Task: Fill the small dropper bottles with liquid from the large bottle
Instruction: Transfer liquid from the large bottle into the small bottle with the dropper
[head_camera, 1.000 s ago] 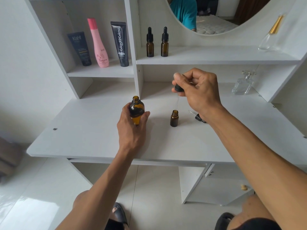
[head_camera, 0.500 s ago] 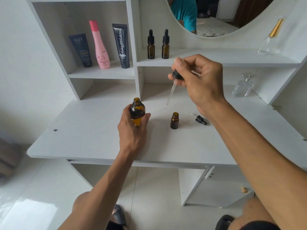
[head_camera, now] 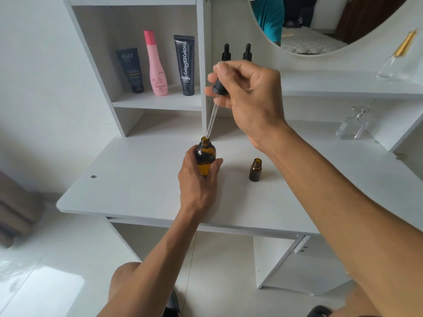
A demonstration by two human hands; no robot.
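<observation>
One dropper (head_camera: 211, 115) tip at gripped large bottle (head_camera: 205, 156)

On the left shelf (head_camera: 158, 101) we see three toiletries standing upright in a row: a dark tube marked Kahf (head_camera: 131, 69), a pink bottle (head_camera: 156, 64) and a black tube marked Glad2Glow (head_camera: 185, 65). A round mirror (head_camera: 320, 21) hangs above the right shelf (head_camera: 343, 86), where a clear bottle with a gold cap (head_camera: 398, 58) lies tilted. A clear glass bottle (head_camera: 351, 126), perhaps perfume, stands at the right rear of the white tabletop (head_camera: 137, 179). Below lies glossy white floor (head_camera: 45, 271).
</observation>
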